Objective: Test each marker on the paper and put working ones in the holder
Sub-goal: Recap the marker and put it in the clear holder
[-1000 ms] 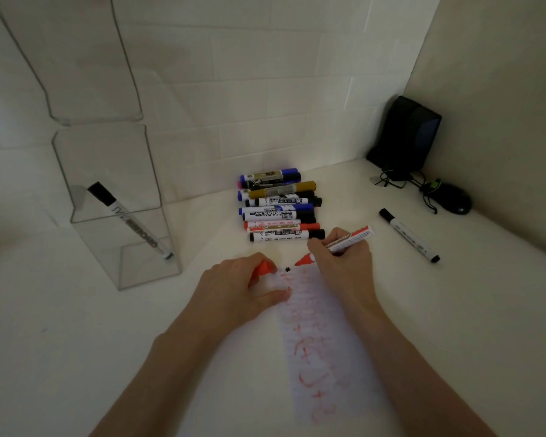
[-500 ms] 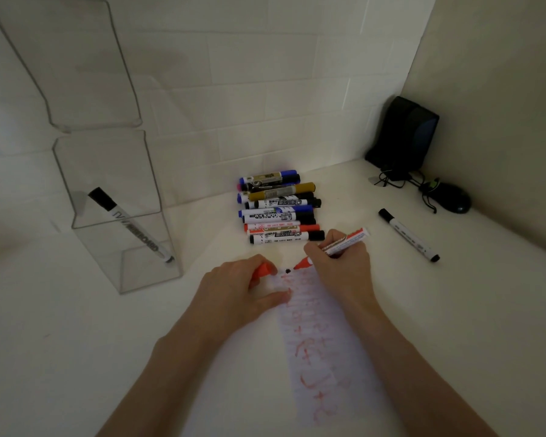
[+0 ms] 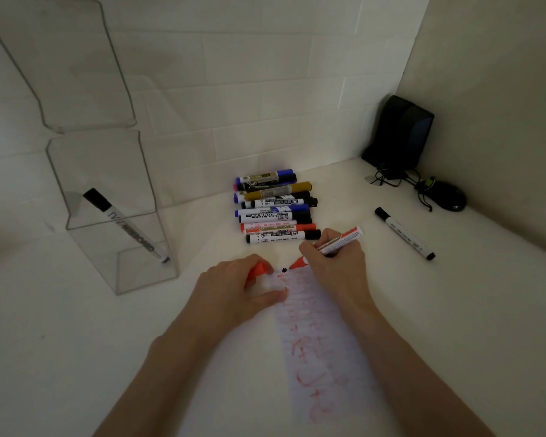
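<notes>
A red-barrelled marker with a white label (image 3: pixel 339 241) is gripped by the right hand (image 3: pixel 338 275), the fingers curled round the barrel in a writing hold. Its red tip is set at the far end of a narrow strip of white paper (image 3: pixel 325 357) covered in red scribbles, just beside a small black blot (image 3: pixel 284 270). The red cap (image 3: pixel 258 269) is held in the curled fingers of the left hand (image 3: pixel 230 294), whose thumb is pressed on the paper's left edge. Just beyond the fingertips of both hands, a stack of capped markers (image 3: pixel 275 209) in blue, black, red and gold is laid on the white tabletop (image 3: pixel 60 357). Well to the left of the left hand a clear acrylic holder (image 3: pixel 92 257) is seen, with one white marker with a black cap (image 3: pixel 125 227) leaned inside it. Right of the right hand's knuckles, apart from them, another white black-capped marker (image 3: pixel 404 233) is laid alone. Further off, a black speaker (image 3: pixel 397 137) and a black mouse (image 3: pixel 448 197) are placed in the corner.
</notes>
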### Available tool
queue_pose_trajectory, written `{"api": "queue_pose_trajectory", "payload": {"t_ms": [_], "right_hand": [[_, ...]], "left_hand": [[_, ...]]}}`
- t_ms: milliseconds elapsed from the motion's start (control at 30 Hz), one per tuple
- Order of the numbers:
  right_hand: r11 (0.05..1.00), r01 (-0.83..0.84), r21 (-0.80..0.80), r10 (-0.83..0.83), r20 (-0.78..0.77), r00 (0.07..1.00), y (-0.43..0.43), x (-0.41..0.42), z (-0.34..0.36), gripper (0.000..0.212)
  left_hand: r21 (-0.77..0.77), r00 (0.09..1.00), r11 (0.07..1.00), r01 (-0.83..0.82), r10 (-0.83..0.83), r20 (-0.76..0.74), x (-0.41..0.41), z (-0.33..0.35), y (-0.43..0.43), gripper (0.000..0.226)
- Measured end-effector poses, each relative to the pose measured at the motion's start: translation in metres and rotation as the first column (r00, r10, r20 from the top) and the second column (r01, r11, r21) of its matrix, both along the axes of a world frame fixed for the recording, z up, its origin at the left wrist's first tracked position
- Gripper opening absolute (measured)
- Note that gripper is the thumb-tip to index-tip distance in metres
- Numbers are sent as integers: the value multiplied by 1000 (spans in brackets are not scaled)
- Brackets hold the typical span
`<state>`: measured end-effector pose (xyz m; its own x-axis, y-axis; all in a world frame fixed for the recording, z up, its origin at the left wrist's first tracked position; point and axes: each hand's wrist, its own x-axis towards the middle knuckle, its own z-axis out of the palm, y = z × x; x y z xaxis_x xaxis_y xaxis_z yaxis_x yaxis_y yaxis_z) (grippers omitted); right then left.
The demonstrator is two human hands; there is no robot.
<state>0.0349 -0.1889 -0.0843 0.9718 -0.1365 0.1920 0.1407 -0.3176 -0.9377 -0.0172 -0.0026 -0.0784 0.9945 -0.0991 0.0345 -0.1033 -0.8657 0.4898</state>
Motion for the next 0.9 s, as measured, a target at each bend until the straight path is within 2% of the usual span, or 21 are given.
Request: {"api": "queue_pose_trajectory", "payload": {"t_ms": [133,900], "right_hand": [[1000,3,8,-3,6,1000,0,-1,1,38],[1000,16,-12,-17,-15,1000,-1,0,1,34]], "left_hand": [[1,1000,1000,-5,5,16,-1,-1,1,51],[-8,1000,1000,-18,18,3,0,2,-1,49]]}}
